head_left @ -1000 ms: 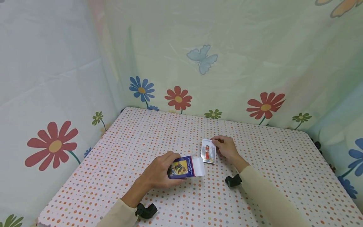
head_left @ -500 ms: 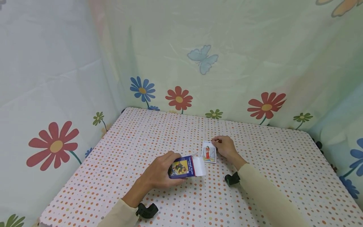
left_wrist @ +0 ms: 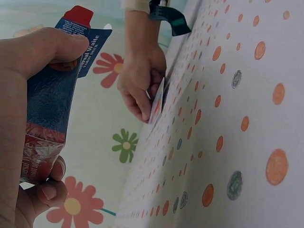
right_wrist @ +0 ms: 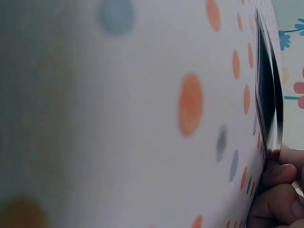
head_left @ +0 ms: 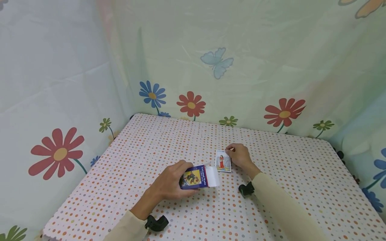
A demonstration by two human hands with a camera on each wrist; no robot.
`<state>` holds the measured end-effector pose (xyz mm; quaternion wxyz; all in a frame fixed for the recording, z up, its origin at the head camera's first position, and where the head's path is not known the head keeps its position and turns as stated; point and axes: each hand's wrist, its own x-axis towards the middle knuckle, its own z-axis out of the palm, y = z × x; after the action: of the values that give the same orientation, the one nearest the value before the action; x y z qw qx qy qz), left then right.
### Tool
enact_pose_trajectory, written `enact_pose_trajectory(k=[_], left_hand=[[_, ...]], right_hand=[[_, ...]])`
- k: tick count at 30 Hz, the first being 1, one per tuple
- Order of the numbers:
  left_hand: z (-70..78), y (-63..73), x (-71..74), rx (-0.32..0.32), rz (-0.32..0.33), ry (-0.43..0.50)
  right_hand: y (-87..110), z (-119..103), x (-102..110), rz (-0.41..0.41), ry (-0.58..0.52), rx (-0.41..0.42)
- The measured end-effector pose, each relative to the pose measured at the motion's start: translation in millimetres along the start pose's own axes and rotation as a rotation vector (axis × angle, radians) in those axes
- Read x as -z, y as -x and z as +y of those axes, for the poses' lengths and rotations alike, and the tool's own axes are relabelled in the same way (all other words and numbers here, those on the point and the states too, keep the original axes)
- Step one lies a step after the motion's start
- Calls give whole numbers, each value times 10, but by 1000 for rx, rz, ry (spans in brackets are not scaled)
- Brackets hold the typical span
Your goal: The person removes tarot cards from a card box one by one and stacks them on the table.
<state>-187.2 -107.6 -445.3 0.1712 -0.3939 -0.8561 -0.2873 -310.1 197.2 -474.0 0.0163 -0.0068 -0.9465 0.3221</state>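
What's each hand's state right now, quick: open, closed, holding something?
Left hand: closed, holding the tarot box.
Right hand: closed, pinching the illustrated card near a corner.

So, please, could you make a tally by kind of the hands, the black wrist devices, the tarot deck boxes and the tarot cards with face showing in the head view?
Hands: 2 (left hand, right hand)
Black wrist devices: 2
Tarot deck box: 1
Tarot card, face showing: 1
Total: 6
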Motion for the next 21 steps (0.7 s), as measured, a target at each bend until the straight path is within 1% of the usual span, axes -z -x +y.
enact_pose_trajectory(k=[9,18,21], left_hand=[[0,-4,-1,-2,8,0],[-6,3,-4,3,-2,7],[-4,3,-4,2,-3,3]], right_hand=[[28,-62,19,-1,48,14],[34,-46,22,-5,52,64],[30,-51,16,1,52,68]])
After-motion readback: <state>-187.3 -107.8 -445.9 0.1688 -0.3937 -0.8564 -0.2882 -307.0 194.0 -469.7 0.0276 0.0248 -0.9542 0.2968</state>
